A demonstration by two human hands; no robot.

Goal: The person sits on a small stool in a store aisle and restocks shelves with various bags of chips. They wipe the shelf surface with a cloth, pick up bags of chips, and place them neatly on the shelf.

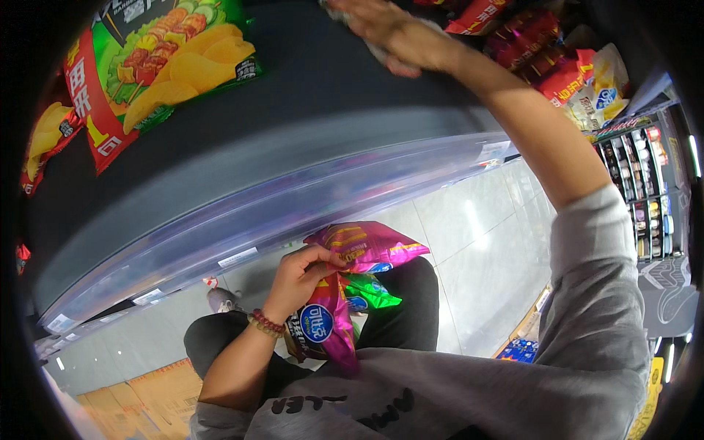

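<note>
My left hand, with a bead bracelet at the wrist, grips several snack bags above my knees. One magenta bag points right from the fingers. Another magenta bag hangs down beside a green bag. My right hand is stretched far over a dark grey shelf. Motion blurs it, and beneath it is what looks like a pale, crumpled cloth, pressed against the shelf surface.
A large green chip bag lies on the shelf at left. Red snack bags crowd its right end. A clear plastic strip with price tags edges the shelf. Flattened cardboard lies on the tiled floor; a stocked rack stands at right.
</note>
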